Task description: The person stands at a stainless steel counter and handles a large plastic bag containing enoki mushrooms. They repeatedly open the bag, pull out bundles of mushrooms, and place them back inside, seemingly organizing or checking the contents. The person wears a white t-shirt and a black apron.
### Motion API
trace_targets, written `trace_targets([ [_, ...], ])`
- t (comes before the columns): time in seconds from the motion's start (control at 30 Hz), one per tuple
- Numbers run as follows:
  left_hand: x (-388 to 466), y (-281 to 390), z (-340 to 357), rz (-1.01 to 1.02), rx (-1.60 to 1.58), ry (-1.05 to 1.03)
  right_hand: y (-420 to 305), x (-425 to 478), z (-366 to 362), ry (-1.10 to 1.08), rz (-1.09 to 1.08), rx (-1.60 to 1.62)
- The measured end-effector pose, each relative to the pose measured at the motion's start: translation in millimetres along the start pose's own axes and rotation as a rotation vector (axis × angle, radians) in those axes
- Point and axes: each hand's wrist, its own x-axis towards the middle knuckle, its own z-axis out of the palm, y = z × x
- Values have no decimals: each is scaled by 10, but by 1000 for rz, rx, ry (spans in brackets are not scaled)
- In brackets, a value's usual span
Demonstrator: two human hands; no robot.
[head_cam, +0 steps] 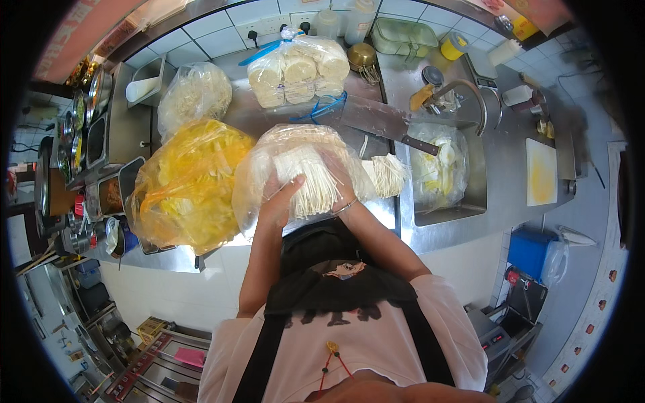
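Note:
A bunch of cut enoki mushrooms (pixel 307 181) lies between my two hands, inside or against a large clear plastic bag (pixel 252 166). My left hand (pixel 283 199) grips the bunch from its left side, thumb on top. On the other side my right hand (pixel 341 176) holds it, the fingers partly hidden by plastic film. Right of the bag, another enoki piece (pixel 388 175) rests on the steel counter. Behind it lies a cleaver (pixel 375 118), its wooden handle reaching over the sink edge.
To the left bulges a yellow plastic bag (pixel 194 186) of cut leafy vegetable. Behind it stands a clear bag (pixel 195 98) of pale strands. Packaged enoki (pixel 300 70) fill another bag at the back. The sink (pixel 448 214) holds a bag of vegetable scraps (pixel 438 166) under a curved faucet (pixel 476 95).

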Motion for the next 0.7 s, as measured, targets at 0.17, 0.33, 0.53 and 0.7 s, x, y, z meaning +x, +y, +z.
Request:
trace_targets([
  [0.17,-50,61,3,-47,-3,137,-224,-83,109,-76,-428,-1217],
  [0.33,-83,-162,-131,-31,-69,-27,-239,-108,182,106,-289,-1050],
  [0.53,-71,-204,-22,-85,-114,-14,-384,-165,258,12,-650,-1539],
  [0.7,-34,-296,-160,-208,-288,56,-92,42,-165,97,-41,-469],
])
